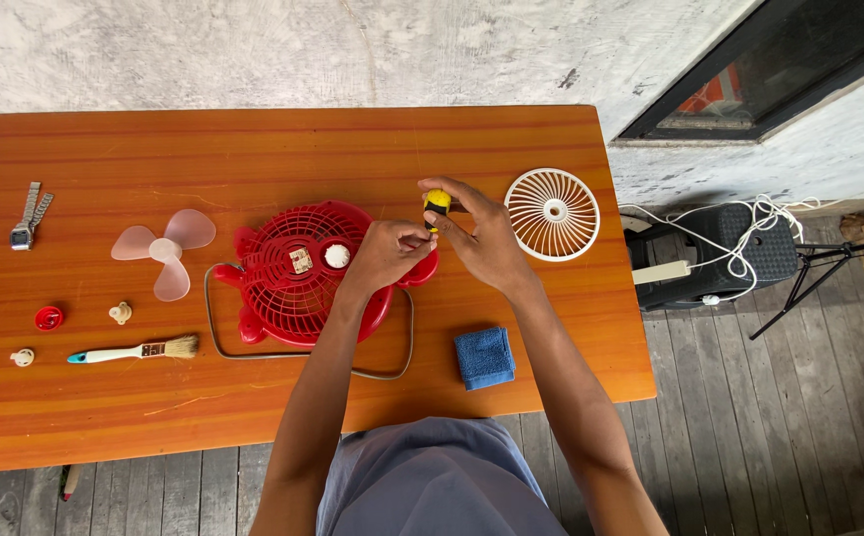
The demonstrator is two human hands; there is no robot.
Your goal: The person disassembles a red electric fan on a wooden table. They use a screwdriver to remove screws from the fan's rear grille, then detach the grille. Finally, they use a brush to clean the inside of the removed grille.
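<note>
Both arms were bare from the elbow down, with no sleeves, watch, rings or gloves on the left hand point(384, 253) or right hand point(486, 243). The person wore grey-blue cloth point(432, 481), smooth and unmarked.

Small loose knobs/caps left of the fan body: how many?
3: red cap near the left edge, cream knob right of it, cream knob below, beside the brush handle. The hands may hide more.

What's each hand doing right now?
Left hand: closed, pinching the lower end of the small yellow tool.
Right hand: closed on the yellow tool's top.
</note>
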